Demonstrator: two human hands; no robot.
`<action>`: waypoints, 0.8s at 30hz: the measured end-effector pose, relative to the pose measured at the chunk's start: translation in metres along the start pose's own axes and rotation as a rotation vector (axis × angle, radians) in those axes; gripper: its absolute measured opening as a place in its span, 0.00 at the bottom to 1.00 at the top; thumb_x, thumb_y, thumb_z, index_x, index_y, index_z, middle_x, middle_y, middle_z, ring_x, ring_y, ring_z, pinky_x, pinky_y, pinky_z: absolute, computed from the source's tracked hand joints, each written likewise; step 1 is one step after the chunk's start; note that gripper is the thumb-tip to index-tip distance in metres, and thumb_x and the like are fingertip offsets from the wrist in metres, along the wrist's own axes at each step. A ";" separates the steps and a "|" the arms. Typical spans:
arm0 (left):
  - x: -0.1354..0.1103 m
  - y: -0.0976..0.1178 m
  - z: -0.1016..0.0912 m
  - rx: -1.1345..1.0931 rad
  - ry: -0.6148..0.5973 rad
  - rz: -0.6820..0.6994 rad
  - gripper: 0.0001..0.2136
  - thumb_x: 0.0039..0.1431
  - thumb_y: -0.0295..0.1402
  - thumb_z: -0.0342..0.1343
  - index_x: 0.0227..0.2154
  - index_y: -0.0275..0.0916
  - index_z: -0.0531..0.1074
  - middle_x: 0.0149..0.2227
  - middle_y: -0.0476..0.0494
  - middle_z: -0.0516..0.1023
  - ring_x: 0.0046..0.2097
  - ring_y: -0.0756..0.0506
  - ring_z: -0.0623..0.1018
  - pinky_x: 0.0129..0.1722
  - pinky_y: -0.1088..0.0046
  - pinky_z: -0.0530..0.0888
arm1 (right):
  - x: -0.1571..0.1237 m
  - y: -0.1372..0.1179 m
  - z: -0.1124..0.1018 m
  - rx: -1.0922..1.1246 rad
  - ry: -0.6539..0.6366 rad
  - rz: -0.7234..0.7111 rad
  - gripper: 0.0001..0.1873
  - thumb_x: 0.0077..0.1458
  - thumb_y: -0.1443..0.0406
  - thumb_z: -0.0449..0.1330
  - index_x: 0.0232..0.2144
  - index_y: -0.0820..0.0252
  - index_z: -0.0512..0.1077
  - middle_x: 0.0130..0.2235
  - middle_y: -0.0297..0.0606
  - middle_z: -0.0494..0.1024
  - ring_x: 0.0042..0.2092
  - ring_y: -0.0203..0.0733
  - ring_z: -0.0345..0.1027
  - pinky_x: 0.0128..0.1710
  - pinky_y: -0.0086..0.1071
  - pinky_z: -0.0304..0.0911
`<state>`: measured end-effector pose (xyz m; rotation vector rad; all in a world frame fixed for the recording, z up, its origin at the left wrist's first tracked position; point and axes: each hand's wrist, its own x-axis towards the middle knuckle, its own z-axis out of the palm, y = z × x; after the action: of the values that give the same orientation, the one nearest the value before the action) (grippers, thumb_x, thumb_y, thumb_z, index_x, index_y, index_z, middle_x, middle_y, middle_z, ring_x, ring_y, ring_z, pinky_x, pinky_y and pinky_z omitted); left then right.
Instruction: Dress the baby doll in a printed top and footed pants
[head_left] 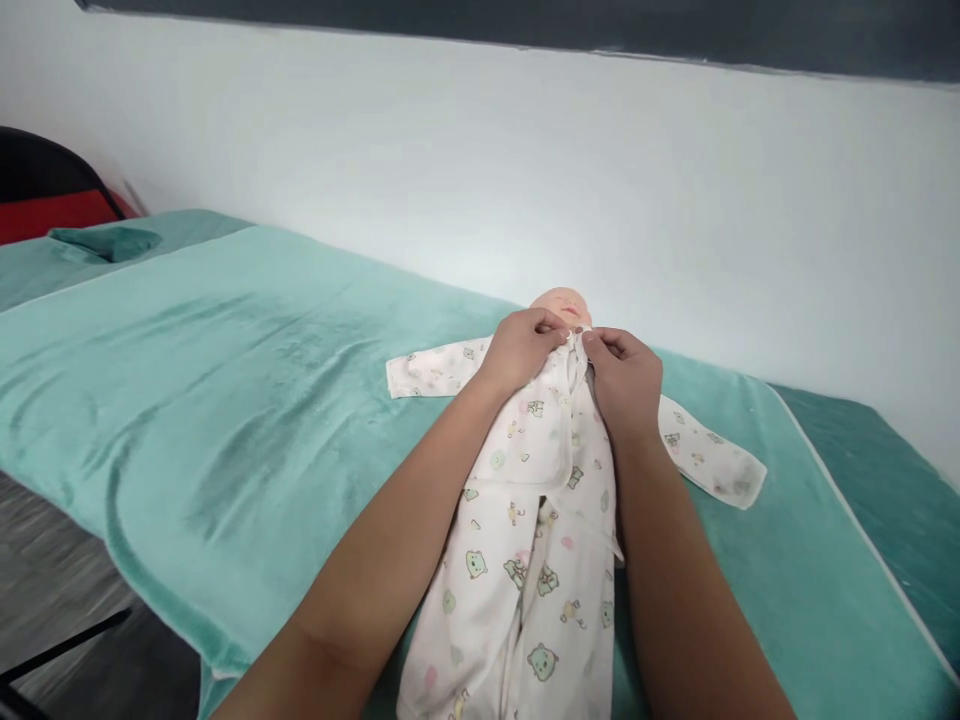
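Observation:
A baby doll [564,302] lies on its back, dressed in a white baby jacket [529,440] and matching pants [487,600] printed with green bears. Both sleeves spread out sideways. At the collar, just below the doll's chin, my left hand [521,348] pinches one edge of the jacket's front opening. My right hand [626,380] pinches the other edge close beside it. A small fastener seems to show between the fingertips, too small to make out. Lower down, the jacket's front flap lies over the waist of the pants.
A teal plush blanket [247,400] covers the table, with soft wrinkles at the left. White wall [420,150] rises directly behind the doll's head. A black and red chair [56,190] stands at the far left, and a dark folded cloth [105,242] lies near it.

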<state>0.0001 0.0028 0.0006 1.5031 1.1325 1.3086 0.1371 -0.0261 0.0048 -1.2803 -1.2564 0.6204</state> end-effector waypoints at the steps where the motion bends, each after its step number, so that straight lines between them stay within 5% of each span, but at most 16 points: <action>1: -0.001 0.000 0.000 0.000 -0.001 0.007 0.03 0.57 0.27 0.58 0.32 0.35 0.77 0.32 0.46 0.79 0.34 0.50 0.74 0.39 0.70 0.69 | 0.000 0.001 0.000 -0.006 0.004 -0.014 0.09 0.51 0.61 0.63 0.33 0.60 0.78 0.37 0.39 0.83 0.41 0.44 0.75 0.48 0.39 0.69; 15: -0.003 -0.008 -0.004 0.028 0.004 0.051 0.02 0.56 0.28 0.59 0.30 0.37 0.73 0.35 0.45 0.80 0.38 0.48 0.77 0.42 0.69 0.71 | -0.002 0.002 -0.003 -0.092 -0.110 -0.059 0.10 0.51 0.62 0.64 0.36 0.59 0.81 0.39 0.38 0.83 0.42 0.45 0.76 0.48 0.40 0.69; 24: -0.006 0.000 -0.006 0.053 -0.014 0.022 0.09 0.58 0.38 0.58 0.28 0.38 0.72 0.32 0.48 0.77 0.35 0.49 0.74 0.37 0.72 0.69 | -0.004 -0.002 -0.006 -0.428 -0.223 -0.439 0.13 0.60 0.65 0.54 0.36 0.57 0.80 0.41 0.42 0.82 0.45 0.49 0.74 0.48 0.43 0.67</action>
<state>-0.0064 -0.0030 -0.0007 1.5650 1.1534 1.2899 0.1413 -0.0323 0.0069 -1.2368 -1.8604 0.1820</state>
